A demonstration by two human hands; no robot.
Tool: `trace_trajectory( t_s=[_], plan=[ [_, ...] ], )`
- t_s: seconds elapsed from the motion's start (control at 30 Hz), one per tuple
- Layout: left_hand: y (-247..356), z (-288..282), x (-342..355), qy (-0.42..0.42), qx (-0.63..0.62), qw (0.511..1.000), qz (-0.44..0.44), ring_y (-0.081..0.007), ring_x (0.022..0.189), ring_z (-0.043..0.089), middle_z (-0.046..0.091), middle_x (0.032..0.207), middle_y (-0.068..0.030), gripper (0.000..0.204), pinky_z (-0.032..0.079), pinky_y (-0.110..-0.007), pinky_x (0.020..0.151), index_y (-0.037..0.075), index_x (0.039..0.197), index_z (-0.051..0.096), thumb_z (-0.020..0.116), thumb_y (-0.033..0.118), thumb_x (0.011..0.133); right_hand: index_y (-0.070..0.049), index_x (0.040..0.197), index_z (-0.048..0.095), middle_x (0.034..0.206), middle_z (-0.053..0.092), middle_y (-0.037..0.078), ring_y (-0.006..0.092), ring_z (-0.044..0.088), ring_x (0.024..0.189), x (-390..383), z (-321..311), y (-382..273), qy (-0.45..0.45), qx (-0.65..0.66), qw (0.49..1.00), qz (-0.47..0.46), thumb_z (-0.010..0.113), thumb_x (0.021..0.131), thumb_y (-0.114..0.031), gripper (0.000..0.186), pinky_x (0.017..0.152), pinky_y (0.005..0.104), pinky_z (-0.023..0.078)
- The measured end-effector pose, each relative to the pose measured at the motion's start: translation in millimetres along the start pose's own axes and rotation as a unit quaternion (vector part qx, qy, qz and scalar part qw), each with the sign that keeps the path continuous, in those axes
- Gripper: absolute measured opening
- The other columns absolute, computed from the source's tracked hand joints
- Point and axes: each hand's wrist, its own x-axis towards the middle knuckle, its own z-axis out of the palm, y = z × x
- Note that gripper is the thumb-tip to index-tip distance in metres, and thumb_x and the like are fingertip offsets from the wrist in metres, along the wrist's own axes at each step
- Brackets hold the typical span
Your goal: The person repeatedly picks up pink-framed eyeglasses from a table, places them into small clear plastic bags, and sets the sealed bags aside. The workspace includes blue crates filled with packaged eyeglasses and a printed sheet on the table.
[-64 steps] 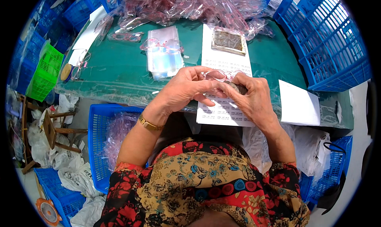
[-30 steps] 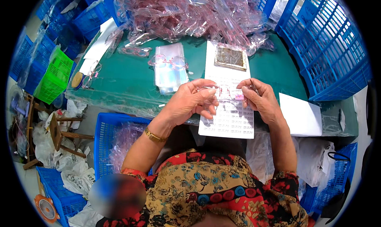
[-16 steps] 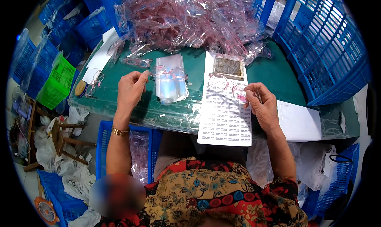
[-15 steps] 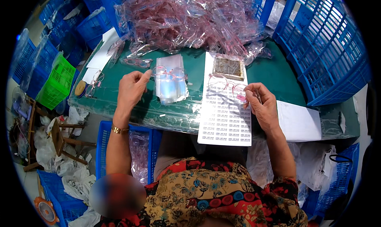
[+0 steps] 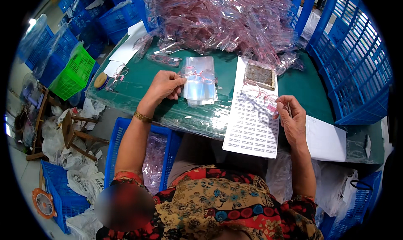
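My right hand (image 5: pixel 292 118) pinches a pair of pink-framed eyeglasses (image 5: pixel 261 94) by one side, over a white sheet of printed labels (image 5: pixel 252 133). A second pair of pink eyeglasses (image 5: pixel 202 76) lies across a stack of clear plastic sleeves (image 5: pixel 200 93) at the middle of the table. My left hand (image 5: pixel 167 85) is closed, thumb against curled fingers, at the left edge of these sleeves and glasses. What its fingers hold, if anything, is hidden. Above the label sheet sits a small rectangular tray (image 5: pixel 260 76) with a worn brown inside.
A large heap of plastic-wrapped pink eyeglasses (image 5: pixel 222 19) fills the table's far side. A tall blue crate (image 5: pixel 354 59) stands at right, white paper (image 5: pixel 325 139) near it. Clear-framed glasses (image 5: pixel 116 77) and a round yellow pad (image 5: pixel 101 80) lie at left. A blue crate (image 5: pixel 116 149) stands below.
The whole view has shifted, moving the table rightward in the picture. My left hand's fingers have curled in more and sit closer to the sleeves. My right hand still holds its eyeglasses over the labels.
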Motion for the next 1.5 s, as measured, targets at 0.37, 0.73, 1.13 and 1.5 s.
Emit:
trace_trajectory(
  t_s=[0.37,0.73,1.13,1.5],
  plan=[
    [8.4,-15.2,-27.0,-0.192,-0.097,0.970,-0.117,-0.0096,0.042,0.054,0.053,0.055,-0.0007,0.034,0.038,-0.018,0.033,0.005,0.071,0.055,0.059,0.032,0.092,0.001,0.096,0.057,0.085,0.059,0.002,0.0056,0.055,0.074,-1.8,-1.1,7.2,-0.024,-0.044,0.999,-0.009,0.061,0.089,-0.010,0.013,0.067,0.0232,0.051],
    [-12.9,19.0,-83.8,-0.013,-0.242,0.969,0.046,-0.0155,0.049,0.061,0.055,0.060,-0.0065,0.042,0.047,-0.021,0.040,0.005,0.071,0.051,0.048,0.038,0.097,0.002,0.091,0.055,0.079,0.059,0.003,0.0079,0.054,0.067,-1.1,1.1,5.7,-0.035,-0.017,0.999,0.022,0.058,0.088,-0.005,0.008,0.065,0.0226,0.045],
    [-9.9,40.7,-94.7,0.019,-0.448,0.892,0.049,-0.0056,0.034,0.026,0.035,0.050,0.0049,0.036,0.021,-0.018,0.030,0.010,0.071,0.046,0.045,0.031,0.099,-0.001,0.090,0.057,0.076,0.058,0.002,0.0080,0.056,0.065,0.9,1.2,9.8,-0.036,0.006,0.999,0.032,0.061,0.089,-0.008,0.008,0.060,0.0224,0.046],
    [14.9,66.0,-95.0,-0.029,-0.528,0.848,0.026,-0.0264,0.088,0.069,0.067,0.099,-0.0195,0.029,0.060,-0.033,0.074,-0.005,0.104,0.059,0.052,0.022,0.095,0.001,0.093,0.051,0.075,0.058,0.003,0.0082,0.056,0.064,-42.7,23.9,-21.7,0.055,-0.048,0.992,-0.098,0.055,0.089,0.000,0.005,0.055,0.0204,0.044]
  ],
)
